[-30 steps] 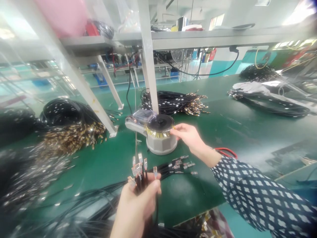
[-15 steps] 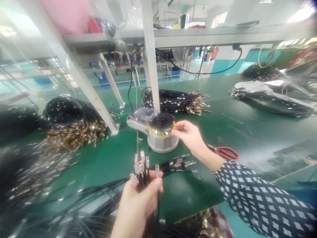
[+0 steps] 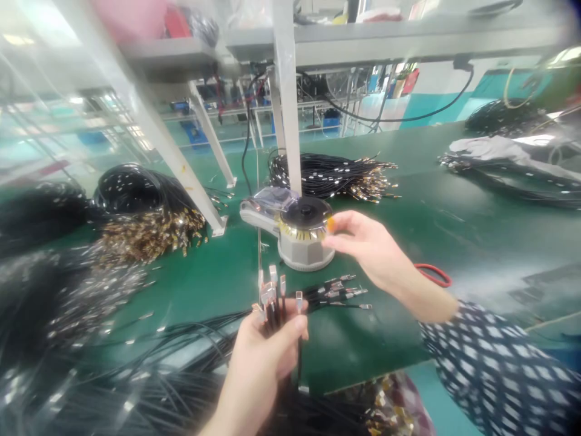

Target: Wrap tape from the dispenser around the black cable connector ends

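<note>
My left hand [image 3: 263, 357] is closed around a small bundle of black cables [image 3: 275, 300], their metal connector ends pointing up. My right hand [image 3: 367, 245] pinches a small yellow piece of tape [image 3: 331, 223] at the rim of a grey round tape dispenser [image 3: 302, 233] on the green bench [image 3: 454, 236]. A few more cables with metal ends [image 3: 340, 293] lie just in front of the dispenser, between my two hands.
Large heaps of black cables with gold ends lie at the left [image 3: 140, 212], behind the dispenser [image 3: 336, 175] and at the far right [image 3: 503, 157]. Red-handled scissors [image 3: 433, 274] rest right of my wrist. A white shelf post [image 3: 290, 91] rises behind the dispenser.
My right hand has drawn a yellow tape piece off the dispenser's rim and lifted slightly. The left hand keeps its bundle. The view has shifted a little.
</note>
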### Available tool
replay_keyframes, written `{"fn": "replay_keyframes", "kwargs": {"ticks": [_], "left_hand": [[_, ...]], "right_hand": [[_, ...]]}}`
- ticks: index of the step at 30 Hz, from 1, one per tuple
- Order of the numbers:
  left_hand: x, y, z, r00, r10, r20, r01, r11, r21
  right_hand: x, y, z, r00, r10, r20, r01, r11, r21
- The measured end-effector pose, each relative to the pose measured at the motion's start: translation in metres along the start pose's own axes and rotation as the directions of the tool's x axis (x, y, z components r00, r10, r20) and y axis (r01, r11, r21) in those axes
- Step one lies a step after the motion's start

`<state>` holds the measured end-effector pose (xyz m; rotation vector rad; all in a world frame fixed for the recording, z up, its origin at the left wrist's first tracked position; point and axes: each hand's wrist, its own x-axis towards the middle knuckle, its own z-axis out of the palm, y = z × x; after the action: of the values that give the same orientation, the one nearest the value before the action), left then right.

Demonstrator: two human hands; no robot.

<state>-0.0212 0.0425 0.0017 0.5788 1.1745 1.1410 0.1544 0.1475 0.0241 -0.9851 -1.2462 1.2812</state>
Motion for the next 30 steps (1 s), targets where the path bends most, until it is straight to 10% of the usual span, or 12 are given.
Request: {"fn": "replay_keyframes", "kwargs": {"ticks": [4,10,30], "left_hand": [[0.001,-0.001,0.003,1.000,-0.016,0.007,0.016,1.000,-0.018],[0.000,-0.003,0.001,0.999,0.008,0.053,-0.008,1.000,0.002],[-0.003,-0.003,0.000,0.990,0.014,0.138,-0.013,1.000,-0.005]], "right_hand": [[-0.039,0.000,-0.002,0.942,0.201,0.270,-0.182,0.979,-0.092],[-0.058,0.004,0.004,0.914,0.135,0.384,-0.010,0.951,-0.310],[-0.052,-0.003,0.007,0.886,0.074,0.457,0.112,0.924,-0.366]]}}
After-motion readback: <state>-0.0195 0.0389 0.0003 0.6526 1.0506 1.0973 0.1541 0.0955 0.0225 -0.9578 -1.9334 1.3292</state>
